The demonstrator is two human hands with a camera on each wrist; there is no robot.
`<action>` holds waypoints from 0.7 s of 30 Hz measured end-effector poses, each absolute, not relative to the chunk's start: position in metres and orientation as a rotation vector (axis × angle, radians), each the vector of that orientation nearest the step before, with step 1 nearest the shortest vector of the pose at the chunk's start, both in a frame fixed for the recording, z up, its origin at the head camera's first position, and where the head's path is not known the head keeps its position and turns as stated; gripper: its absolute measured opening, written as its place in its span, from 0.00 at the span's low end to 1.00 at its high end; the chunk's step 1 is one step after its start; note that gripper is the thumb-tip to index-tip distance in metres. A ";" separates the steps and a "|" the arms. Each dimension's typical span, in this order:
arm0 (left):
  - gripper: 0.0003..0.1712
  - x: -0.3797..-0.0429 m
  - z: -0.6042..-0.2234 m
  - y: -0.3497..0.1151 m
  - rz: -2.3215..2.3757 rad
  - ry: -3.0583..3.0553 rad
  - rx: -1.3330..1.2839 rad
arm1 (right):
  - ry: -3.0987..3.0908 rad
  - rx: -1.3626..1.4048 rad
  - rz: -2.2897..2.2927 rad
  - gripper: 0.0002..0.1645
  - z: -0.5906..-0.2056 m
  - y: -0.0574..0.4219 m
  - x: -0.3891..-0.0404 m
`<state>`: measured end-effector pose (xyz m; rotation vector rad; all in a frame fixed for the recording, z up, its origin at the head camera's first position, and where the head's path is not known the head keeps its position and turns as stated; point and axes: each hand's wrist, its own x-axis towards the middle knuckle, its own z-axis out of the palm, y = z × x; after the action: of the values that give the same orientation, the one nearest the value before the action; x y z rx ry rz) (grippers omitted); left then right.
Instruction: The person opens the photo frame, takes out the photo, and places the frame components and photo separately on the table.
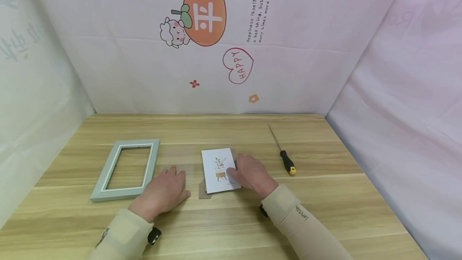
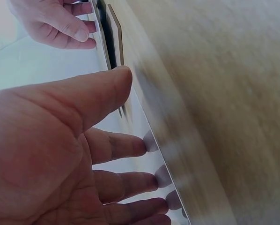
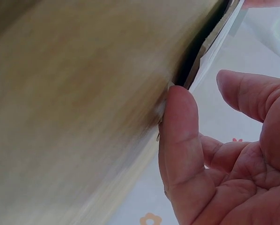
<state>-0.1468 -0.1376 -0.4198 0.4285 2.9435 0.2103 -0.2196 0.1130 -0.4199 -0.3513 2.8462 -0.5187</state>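
Observation:
A white card (image 1: 213, 163) printed with a potted plant lies on a brown backing board (image 1: 203, 192), whose corner sticks out at the lower left. My right hand (image 1: 250, 173) is at the card's right edge, its thumb over the print. In the right wrist view, that thumb stands apart from the index finger (image 3: 180, 131), whose tip is down by the card's edge. On the left, my left hand (image 1: 162, 191) reaches over the table, fingers spread. Its fingertips (image 2: 137, 146) meet a glossy, see-through sheet (image 1: 191, 163), which mirrors them in the left wrist view.
A pale green picture frame (image 1: 97, 193) with an open middle lies left of my left hand. To the right is a screwdriver (image 1: 286, 161) with a black and yellow handle. Printed white cloth (image 1: 144, 79) hangs behind the wooden table (image 1: 234, 228) and at both sides.

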 end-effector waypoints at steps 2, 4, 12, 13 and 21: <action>0.37 -0.147 -0.420 -0.138 0.207 2.950 0.433 | 2.843 -0.341 -0.518 0.15 -0.420 0.113 -0.220; 0.37 -0.147 -0.420 -0.138 0.206 2.956 0.436 | 2.840 -0.333 -0.519 0.16 -0.421 0.113 -0.220; 0.35 -0.146 -0.418 -0.133 0.223 2.970 0.460 | 2.833 -0.317 -0.523 0.19 -0.420 0.112 -0.221; 0.36 -0.146 -0.417 -0.132 0.230 2.967 0.463 | 2.829 -0.317 -0.527 0.19 -0.420 0.112 -0.220; 0.38 -0.146 -0.417 -0.119 0.322 2.991 0.570 | 2.820 -0.320 -0.525 0.22 -0.421 0.112 -0.221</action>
<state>-0.1465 -0.1195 -0.4175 0.5701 2.9908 0.3218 -0.2208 0.1118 -0.4209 -0.3204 2.8199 -0.5255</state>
